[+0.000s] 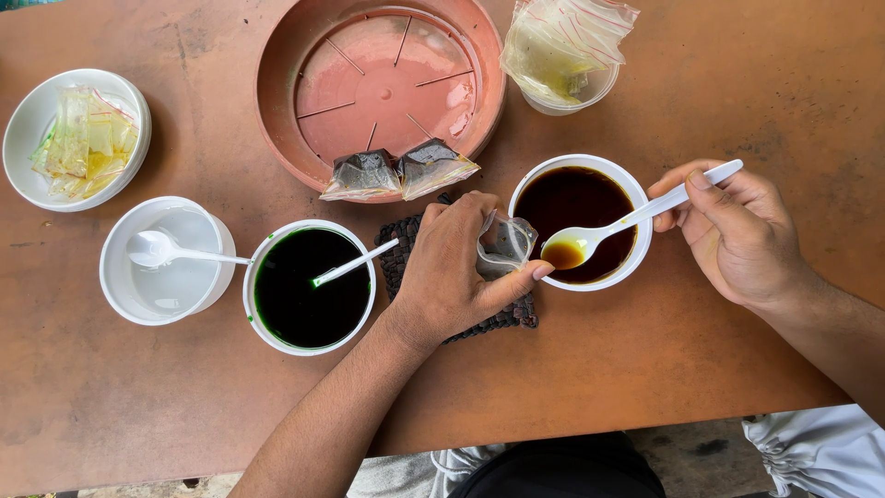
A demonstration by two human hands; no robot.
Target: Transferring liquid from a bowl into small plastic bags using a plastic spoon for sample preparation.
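Left hand [452, 272]: fingers pinched around small clear plastic pouch [505, 243], mouth held beside rim of white bowl of dark brown liquid [581, 222].
Right hand [733, 231]: fingers closed on white plastic spoon [627, 221], scoop full, over brown bowl.
Step done well: pouch mouth wide, spoon level, slow tilt.
Count: two filled dark pouches [398, 171] on red-brown plastic saucer [381, 88]; three spoons; five white bowls, one holding dark green liquid [310, 287].

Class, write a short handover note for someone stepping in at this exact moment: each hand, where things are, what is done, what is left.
Left hand: holds a small clear bag open beside the brown bowl.
Right hand: holds a white spoon with brown liquid over that bowl.
Done: two filled dark bags lie on the red tray.
Left: spoonful not yet in the bag; green bowl is full, with a spoon in it.
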